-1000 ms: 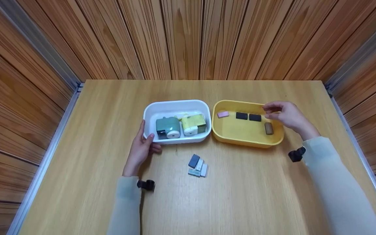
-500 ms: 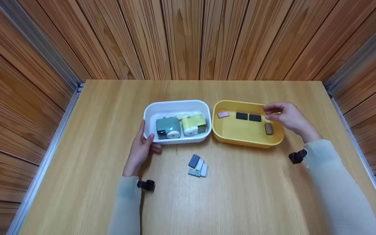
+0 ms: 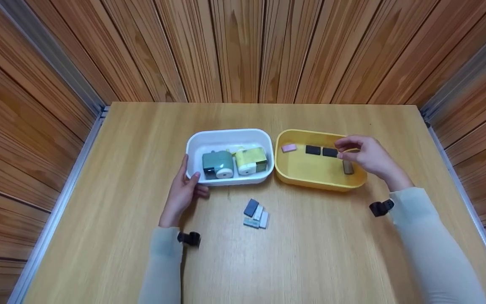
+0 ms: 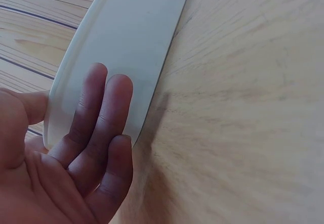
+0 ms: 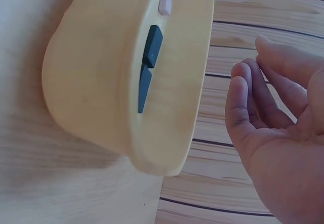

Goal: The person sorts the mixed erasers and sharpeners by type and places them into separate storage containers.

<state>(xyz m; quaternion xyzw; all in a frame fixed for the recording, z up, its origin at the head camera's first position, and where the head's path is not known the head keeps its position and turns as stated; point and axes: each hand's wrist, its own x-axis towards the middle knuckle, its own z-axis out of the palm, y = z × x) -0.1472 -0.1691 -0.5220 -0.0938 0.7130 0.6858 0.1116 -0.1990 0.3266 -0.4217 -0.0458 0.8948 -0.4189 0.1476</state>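
My left hand [image 3: 180, 194] grips the near left corner of a white plastic tray [image 3: 230, 134], thumb over the rim; the left wrist view shows fingers against its outer wall. The tray holds a green pencil sharpener [image 3: 218, 163] and a yellow one [image 3: 249, 158]. Over the right end of a yellow tray [image 3: 310, 175] hovers my right hand [image 3: 371, 157], its fingers loosely bent and nothing between them in the right wrist view [image 5: 273, 113]. Inside lie a pink eraser [image 3: 289, 147], two black erasers [image 3: 313, 150] and a brown eraser [image 3: 348, 168], partly behind the thumb.
Several small blue, grey and white erasers [image 3: 251, 207] lie bunched on the wooden table [image 3: 302, 253], in front of the trays. The two trays stand side by side, nearly touching. Wood-plank walls [image 3: 243, 50] border the table's back and sides.
My right hand has shifted slightly left and down over the yellow tray, now partly covering the brown eraser. The left hand and the white tray stay in place.
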